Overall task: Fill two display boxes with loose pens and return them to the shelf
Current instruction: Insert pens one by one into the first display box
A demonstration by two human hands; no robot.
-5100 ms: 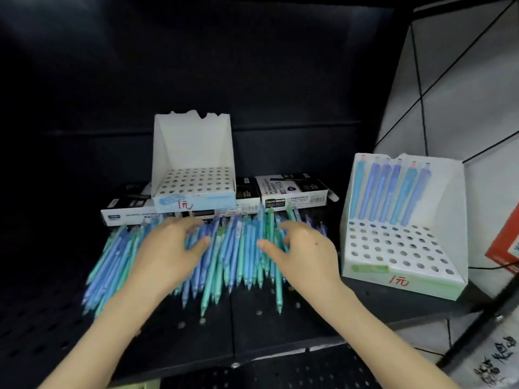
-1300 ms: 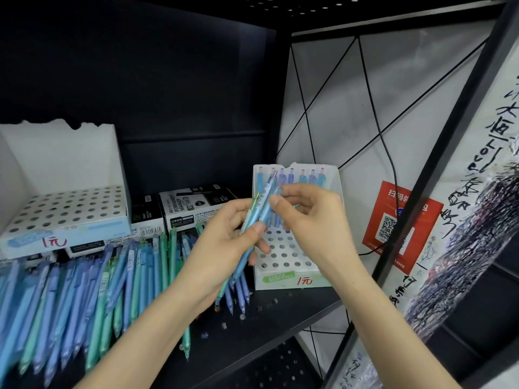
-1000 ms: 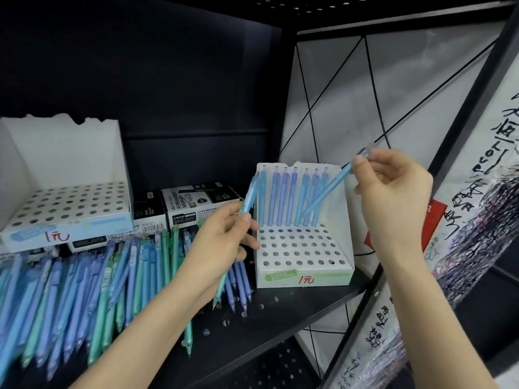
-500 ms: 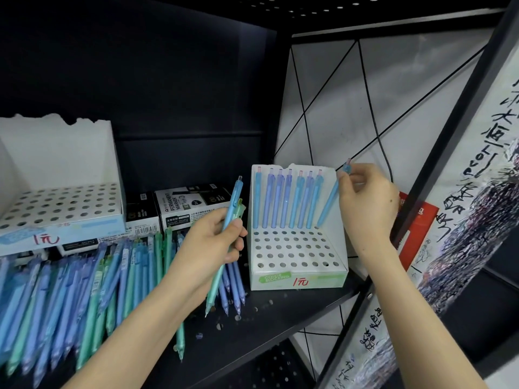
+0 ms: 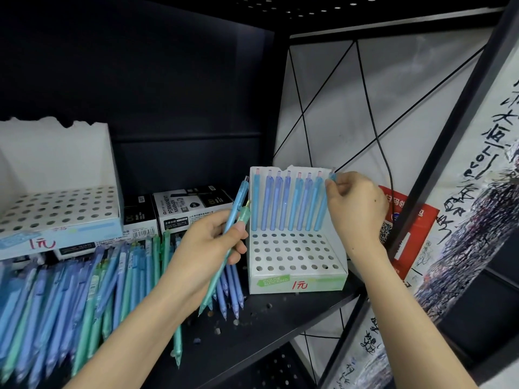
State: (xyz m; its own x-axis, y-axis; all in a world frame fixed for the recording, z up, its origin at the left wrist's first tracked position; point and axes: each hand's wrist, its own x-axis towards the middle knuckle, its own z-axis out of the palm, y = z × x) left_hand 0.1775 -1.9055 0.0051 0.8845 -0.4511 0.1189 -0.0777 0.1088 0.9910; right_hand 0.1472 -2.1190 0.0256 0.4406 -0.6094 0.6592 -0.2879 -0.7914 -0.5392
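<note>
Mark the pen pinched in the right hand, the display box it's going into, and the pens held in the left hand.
pinched pen (image 5: pixel 322 213), head view, lower barrel.
right display box (image 5: pixel 323 282), head view, front wall beside the price mark.
held pens (image 5: pixel 239 203), head view, upper barrel of the blue one.

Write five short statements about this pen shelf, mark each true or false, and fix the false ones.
1. The right hand pinches a pen at the right end of the back row in the right display box. True.
2. The left hand is empty. False: it holds pens.
3. The left display box has pens standing in it. False: its visible holes are empty.
4. Loose pens lie on the shelf, left of the right display box. True.
5. Marker boxes sit behind the loose pens. True.
</note>
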